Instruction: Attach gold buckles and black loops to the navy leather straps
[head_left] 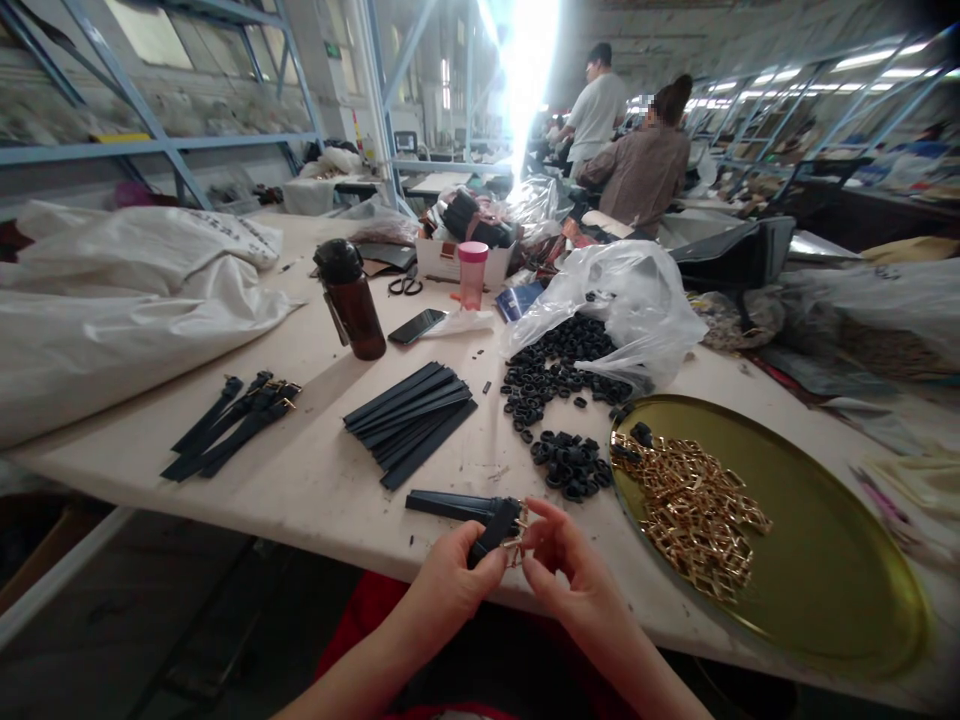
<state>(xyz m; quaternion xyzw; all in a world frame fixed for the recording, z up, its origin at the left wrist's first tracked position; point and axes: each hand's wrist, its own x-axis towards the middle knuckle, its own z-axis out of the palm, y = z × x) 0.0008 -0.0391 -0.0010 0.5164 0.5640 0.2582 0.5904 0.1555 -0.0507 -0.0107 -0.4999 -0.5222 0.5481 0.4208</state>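
Note:
At the table's front edge, my left hand (466,568) is closed around a black strap (493,532) with gold buckle parts at its end. My right hand (559,560) is at the buckle end, its fingers curved and touching the gold metal (516,545). More dark straps (442,503) lie just behind my left hand. A fanned stack of black strips (409,415) rests farther back. Small black loops (571,465) are heaped to the right of it. Gold buckles (697,510) are piled on a round gold tray (840,590). Straps with buckles (232,425) lie at left.
A dark bottle (352,305), a phone (417,326), scissors (406,286) and a pink-lidded cup (472,275) stand or lie behind the strips. A plastic bag (630,300) covers more loops. White sacks (135,290) cover the left side. Two people (645,170) are in the background.

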